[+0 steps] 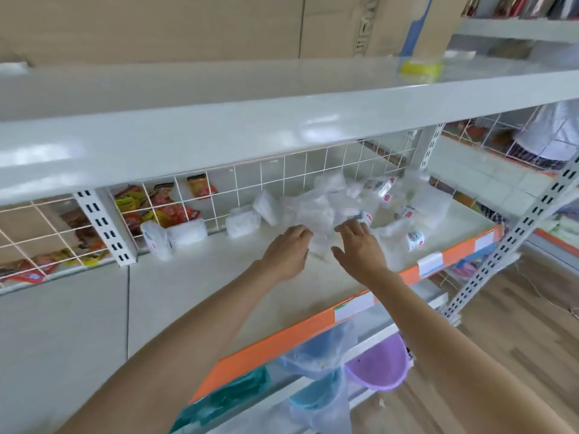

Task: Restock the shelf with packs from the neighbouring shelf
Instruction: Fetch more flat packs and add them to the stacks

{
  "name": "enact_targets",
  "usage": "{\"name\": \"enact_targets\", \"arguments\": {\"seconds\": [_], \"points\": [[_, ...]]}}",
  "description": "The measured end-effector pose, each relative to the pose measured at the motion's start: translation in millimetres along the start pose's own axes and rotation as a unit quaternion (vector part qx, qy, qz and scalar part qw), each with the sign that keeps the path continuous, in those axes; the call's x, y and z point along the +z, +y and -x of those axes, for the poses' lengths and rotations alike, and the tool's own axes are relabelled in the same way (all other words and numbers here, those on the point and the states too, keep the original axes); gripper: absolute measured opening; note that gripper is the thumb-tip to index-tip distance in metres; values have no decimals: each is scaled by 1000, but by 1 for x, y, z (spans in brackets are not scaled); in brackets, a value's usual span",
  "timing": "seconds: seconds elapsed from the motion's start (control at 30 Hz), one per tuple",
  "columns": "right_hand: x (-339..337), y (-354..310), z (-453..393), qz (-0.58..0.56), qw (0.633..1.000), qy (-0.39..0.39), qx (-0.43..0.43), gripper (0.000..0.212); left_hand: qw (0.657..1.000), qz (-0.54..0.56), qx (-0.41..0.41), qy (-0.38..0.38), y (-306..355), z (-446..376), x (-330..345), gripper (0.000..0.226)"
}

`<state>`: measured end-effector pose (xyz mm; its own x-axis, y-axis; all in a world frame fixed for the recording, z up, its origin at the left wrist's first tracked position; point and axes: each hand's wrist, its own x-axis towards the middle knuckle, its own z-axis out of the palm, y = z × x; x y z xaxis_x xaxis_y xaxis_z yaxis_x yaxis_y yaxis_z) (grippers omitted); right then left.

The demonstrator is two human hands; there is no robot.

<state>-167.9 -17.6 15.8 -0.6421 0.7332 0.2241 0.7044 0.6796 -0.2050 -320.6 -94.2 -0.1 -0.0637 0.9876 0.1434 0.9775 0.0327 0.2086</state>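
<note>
Surroundings: I see a white shelf (188,286) with an orange edge strip (282,336) running from lower centre to the right. A wire grid (282,173) backs it; red and yellow snack packs (163,205) sit behind the grid at left.
Overhead: an upper shelf board (282,120) spans the top half and hides the far part of the bay; cardboard boxes (188,23) stand on it.
Below: a purple bowl (380,364) and clear bags (319,371) at lower centre.
Packs: clear white packs (329,202) lie heaped at frame centre, against the grid; strays (185,234) lie toward the left.
Left hand (286,252): fingers loosely curled, just left of a pack (319,242); I cannot tell whether they touch it.
Right hand (360,245): fingers spread, thumb out, just right of that pack; contact is unclear.
Pack position: between my two hands, at the heap's near edge.
Pack axis: blurred; it seems to stand on end, long axis running up the frame.
</note>
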Motion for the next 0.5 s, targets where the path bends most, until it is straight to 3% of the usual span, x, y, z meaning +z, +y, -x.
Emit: {"name": "enact_targets", "arguments": {"seconds": [0.13, 0.27, 0.37, 0.5], "points": [[6, 11, -20, 56, 996, -61, -15, 50, 996, -84, -32, -21, 8, -23, 11, 50], [19, 15, -22, 52, 993, -100, -25, 61, 987, -152, -51, 11, 11, -33, 17, 44], [28, 15, -17, 26, 993, -113, -35, 70, 989, -138, -59, 8, 8, -29, 21, 40], [36, 8, -9, -33, 990, -128, -50, 64, 994, -76, -78, 1, 0, -5, 25, 39]]}}
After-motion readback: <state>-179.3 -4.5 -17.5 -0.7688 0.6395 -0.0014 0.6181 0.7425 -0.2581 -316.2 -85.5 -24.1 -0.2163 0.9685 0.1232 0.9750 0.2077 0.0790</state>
